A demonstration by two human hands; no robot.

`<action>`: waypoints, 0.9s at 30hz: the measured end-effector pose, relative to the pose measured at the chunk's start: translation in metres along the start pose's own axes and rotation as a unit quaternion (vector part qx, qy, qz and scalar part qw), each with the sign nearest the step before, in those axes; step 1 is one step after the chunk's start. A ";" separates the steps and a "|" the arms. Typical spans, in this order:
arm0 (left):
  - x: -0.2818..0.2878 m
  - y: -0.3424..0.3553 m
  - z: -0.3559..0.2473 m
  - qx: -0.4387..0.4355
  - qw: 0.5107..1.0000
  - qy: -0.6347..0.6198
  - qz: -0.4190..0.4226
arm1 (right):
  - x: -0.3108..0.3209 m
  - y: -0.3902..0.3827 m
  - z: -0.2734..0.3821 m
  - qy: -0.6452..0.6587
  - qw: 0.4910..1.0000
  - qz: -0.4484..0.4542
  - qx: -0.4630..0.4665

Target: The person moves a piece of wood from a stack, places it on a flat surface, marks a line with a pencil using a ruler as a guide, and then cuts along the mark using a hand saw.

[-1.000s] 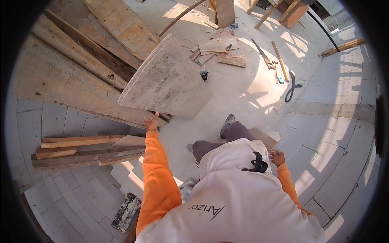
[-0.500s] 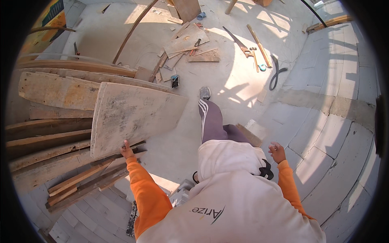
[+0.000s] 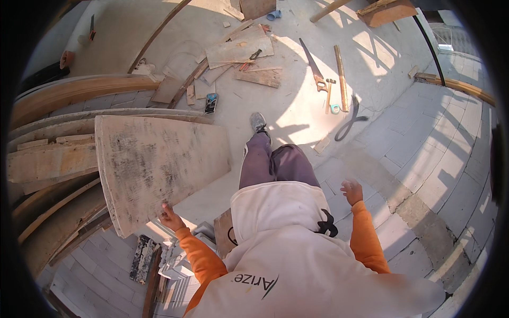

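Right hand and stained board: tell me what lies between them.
In the head view, the person's purple-trousered legs lie between the right hand and the board.

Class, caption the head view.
Left hand at the edge of a stained board, right hand apart, saw and hammer on the floor.

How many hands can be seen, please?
2: the left hand at the lower edge of the large board; the right hand apart from it, to the right.
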State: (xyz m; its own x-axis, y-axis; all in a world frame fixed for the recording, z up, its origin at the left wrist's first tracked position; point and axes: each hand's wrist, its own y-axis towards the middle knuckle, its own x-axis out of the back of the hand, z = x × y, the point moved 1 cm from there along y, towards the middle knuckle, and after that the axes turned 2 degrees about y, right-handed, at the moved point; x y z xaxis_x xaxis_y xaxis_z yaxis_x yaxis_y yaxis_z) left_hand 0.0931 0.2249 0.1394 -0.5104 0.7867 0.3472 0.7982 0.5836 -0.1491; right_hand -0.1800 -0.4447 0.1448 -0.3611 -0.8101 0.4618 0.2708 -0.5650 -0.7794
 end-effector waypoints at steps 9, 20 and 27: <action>-0.122 -0.006 -0.129 -0.113 0.969 0.199 0.095 | 0.004 0.096 0.268 -0.112 0.946 -0.002 0.304; -0.347 -0.050 -0.113 -0.171 0.834 0.329 0.408 | -0.122 0.256 0.430 -0.043 0.715 -0.054 0.696; -0.491 -0.066 -0.059 -0.247 0.830 0.266 0.424 | -0.073 0.393 0.368 -0.174 0.734 0.197 0.626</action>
State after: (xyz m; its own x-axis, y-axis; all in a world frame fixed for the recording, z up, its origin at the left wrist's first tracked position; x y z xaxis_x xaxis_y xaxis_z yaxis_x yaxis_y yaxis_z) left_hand 0.3102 -0.2122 0.0337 0.4098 0.5952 0.6912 0.8991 -0.3912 -0.1963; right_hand 0.2810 -0.6651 -0.0393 0.1556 -0.8172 0.5549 0.9799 0.1988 0.0180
